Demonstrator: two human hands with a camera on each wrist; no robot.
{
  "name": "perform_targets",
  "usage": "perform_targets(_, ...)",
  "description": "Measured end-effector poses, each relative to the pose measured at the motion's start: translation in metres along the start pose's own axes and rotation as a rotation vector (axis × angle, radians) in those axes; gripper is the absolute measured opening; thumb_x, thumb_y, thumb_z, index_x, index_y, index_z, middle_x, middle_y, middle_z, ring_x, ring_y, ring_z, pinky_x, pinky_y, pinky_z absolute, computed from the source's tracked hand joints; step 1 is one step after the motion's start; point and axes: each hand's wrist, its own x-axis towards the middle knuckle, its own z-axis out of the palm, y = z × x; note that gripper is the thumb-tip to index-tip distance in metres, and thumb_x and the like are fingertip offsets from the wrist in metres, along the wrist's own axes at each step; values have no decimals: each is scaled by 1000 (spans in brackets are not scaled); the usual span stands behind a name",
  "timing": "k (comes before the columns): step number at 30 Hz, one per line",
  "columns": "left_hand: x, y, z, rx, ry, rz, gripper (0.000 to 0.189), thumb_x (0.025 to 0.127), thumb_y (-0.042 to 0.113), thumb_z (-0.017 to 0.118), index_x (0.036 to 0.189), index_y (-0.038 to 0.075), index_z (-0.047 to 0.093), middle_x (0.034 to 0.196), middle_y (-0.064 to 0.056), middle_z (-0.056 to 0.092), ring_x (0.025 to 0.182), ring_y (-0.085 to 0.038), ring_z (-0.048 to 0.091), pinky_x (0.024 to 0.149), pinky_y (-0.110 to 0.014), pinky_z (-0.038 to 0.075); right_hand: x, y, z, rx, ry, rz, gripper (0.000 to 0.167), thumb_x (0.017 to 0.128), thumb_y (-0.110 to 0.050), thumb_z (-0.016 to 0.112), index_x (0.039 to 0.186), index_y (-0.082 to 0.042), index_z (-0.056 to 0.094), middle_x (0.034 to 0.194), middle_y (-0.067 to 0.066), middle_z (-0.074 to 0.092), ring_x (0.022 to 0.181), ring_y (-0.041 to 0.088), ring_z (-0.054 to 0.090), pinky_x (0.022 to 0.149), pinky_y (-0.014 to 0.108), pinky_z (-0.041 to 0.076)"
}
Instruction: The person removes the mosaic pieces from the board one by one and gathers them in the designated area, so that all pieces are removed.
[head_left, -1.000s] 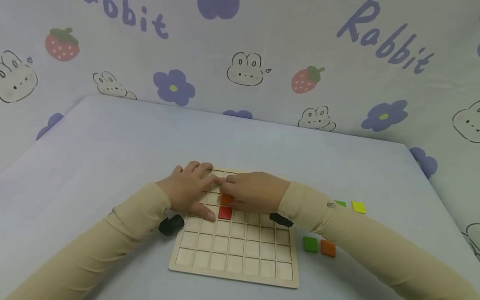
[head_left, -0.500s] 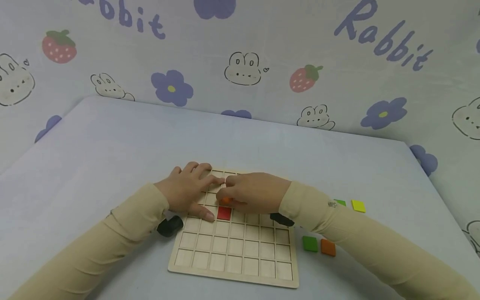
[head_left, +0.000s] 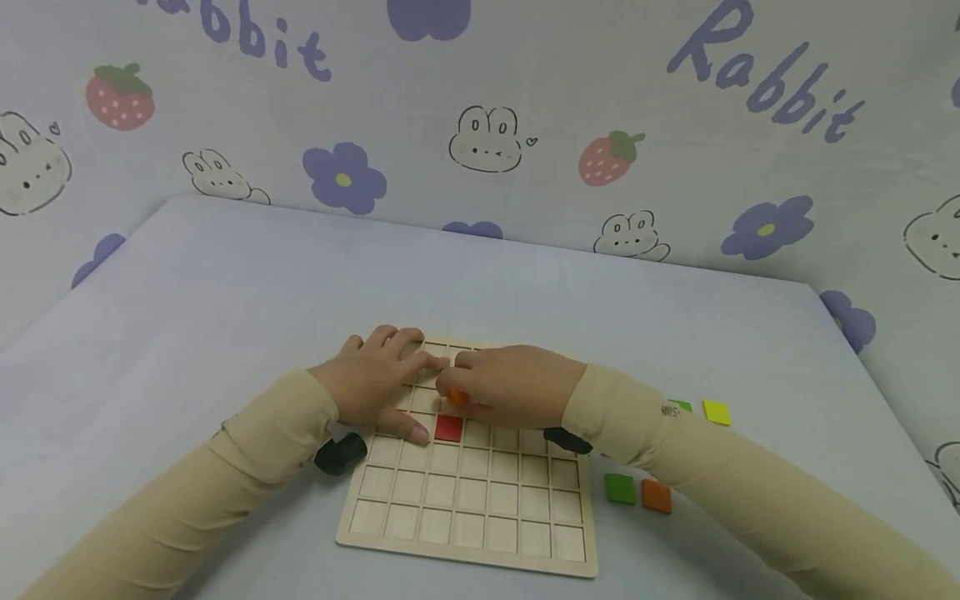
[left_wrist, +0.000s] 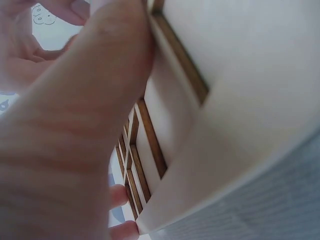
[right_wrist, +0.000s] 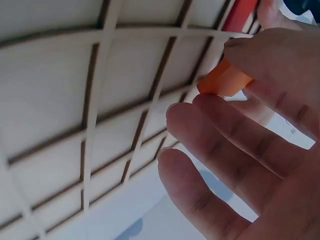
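My right hand (head_left: 517,385) pinches an orange square tile (right_wrist: 226,79) between thumb and fingers, tilted over the wooden grid board (head_left: 468,560). A red tile (head_left: 449,428) lies in a cell just below that hand in the head view. My left hand (head_left: 367,379) rests spread on the board's left side, its thumb (head_left: 408,427) pointing at the red tile and its other fingers reaching toward the far edge. In the left wrist view the palm side of the left hand (left_wrist: 75,130) covers much of the grid.
Right of the board lie a green tile (head_left: 620,489) and an orange tile (head_left: 657,496). Farther back are a yellow tile (head_left: 717,412) and another green tile (head_left: 681,406), partly hidden by the right sleeve. A printed cloth (head_left: 540,75) hangs behind the table.
The orange tile lay flat in the cell above the red one a second ago; now it is lifted and tilted in my right fingers. The left hand stays in place.
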Motion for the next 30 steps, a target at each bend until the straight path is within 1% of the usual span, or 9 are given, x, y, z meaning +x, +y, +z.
perform_targets(5,0,2,0,-35,-1,11,90,74,72,62,147,25,36,149,-16,28,134,-39,29,93,-59,36,-26,6,-6,-9,32,38,18,94,-24,62,111,-23,59,96,-6,58,78,8,56,71,26,51)
perform_targets(8,0,3,1,-46,3,19,91,74,70,62,148,25,35,149,-16,28,134,-39,29,94,-60,35,-50,11,-7,-22,50,77,23,90,-22,67,113,-24,62,100,-4,59,80,8,58,71,26,51)
perform_targets(12,1,2,3,-50,15,27,90,75,70,63,148,25,35,148,-15,28,134,-40,29,93,-60,35,-88,15,-4,-38,58,153,30,88,-22,69,117,-19,61,103,-2,60,81,9,60,71,26,52)
perform_targets(15,2,-1,5,-49,17,28,91,74,71,62,148,26,34,149,-15,27,134,-39,28,92,-59,35,-118,14,0,15,48,260,32,88,-24,70,116,-17,58,104,-6,59,76,5,57,69,24,52)
perform_targets(19,4,-5,8,-58,20,26,94,72,74,61,148,27,34,149,-13,27,135,-39,27,91,-57,35,-158,11,9,122,71,387,26,85,-22,73,105,-20,56,99,-13,57,67,-1,49,62,19,47)
perform_targets(21,4,-7,9,-61,26,19,94,72,74,62,148,27,34,149,-13,27,135,-39,27,91,-57,35,-175,10,13,142,88,419,26,83,-19,75,100,-22,55,98,-14,57,64,-1,47,59,18,45)
perform_targets(24,3,-7,9,-61,33,18,93,72,74,62,148,27,34,149,-14,28,134,-40,28,90,-57,35,-199,7,18,157,108,463,29,80,-15,77,96,-24,55,97,-14,57,70,-1,51,60,18,46)
perform_targets(28,2,-2,6,-70,33,31,92,74,73,62,148,25,35,148,-15,28,133,-41,29,89,-57,36,-228,2,26,190,99,504,34,78,-13,79,96,-27,54,96,-18,56,80,-1,55,67,20,50)
perform_targets(30,3,2,5,-81,30,38,91,74,72,62,147,24,35,148,-16,29,132,-41,29,89,-57,36,-239,-1,29,214,79,520,36,78,-14,79,98,-29,54,97,-19,55,82,0,55,69,21,51)
